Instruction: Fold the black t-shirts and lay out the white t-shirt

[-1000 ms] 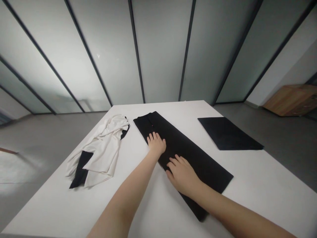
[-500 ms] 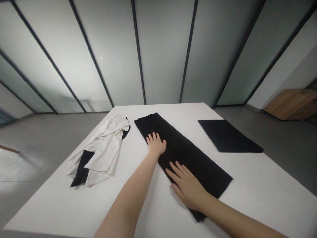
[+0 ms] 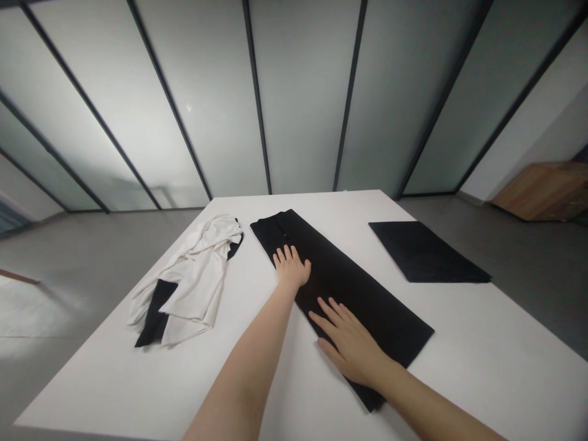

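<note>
A long black garment, folded into a narrow strip, lies diagonally across the white table. My left hand rests flat on its left edge near the far end, fingers stretched out. My right hand lies flat on the near part of the strip, fingers spread. Neither hand holds anything.
A crumpled white and black garment lies to the left of the strip. A flat folded black cloth sits at the table's far right. Frosted glass panels stand behind, and a wooden cabinet is at the far right on the floor.
My right hand has slid a little toward me along the black strip and its fingers have flattened and spread. My left hand has stayed in place.
</note>
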The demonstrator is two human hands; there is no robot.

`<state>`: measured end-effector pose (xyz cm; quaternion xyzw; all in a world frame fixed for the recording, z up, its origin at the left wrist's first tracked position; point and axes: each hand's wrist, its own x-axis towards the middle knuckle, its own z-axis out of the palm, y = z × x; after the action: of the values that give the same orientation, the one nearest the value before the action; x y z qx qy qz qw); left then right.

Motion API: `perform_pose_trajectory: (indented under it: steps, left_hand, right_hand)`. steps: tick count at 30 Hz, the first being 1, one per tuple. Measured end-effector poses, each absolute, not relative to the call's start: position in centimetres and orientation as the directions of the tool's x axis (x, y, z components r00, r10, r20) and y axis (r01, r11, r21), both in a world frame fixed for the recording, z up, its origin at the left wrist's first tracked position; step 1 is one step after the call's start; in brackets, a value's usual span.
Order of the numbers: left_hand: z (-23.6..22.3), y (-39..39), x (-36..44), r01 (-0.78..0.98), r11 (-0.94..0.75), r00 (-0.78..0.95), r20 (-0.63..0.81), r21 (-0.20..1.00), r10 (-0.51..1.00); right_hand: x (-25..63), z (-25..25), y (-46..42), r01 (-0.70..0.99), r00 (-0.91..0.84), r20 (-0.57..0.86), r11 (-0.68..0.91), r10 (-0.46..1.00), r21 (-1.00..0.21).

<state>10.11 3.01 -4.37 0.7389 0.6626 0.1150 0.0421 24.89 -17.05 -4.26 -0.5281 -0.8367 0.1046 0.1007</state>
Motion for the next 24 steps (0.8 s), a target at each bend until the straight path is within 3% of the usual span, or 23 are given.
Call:
perform_pose_trajectory:
  steps: [13,20,24]
  left_hand:
    - [-4.1,2.6,9.8,0.963,-0.136,0.1,0.161,0.231,0.982]
    - [-3.8,2.7,8.8,0.894,-0.15,0.054,0.232,0.422,0.971]
    - [-3.8,3.0,6.4,0.813,-0.268,0.168,0.232,0.517,0.958]
  right_hand:
    - [25.3,-4.2,-17.2,0.852,-0.433,0.032,0.421,0.901,-0.31]
    - [25.0,-4.8,-17.0,0.89,-0.373,0.039,0.369,0.927,-0.268]
    - [25.1,-5.5,-16.7,0.898,-0.37,0.07,0.376,0.926,-0.23]
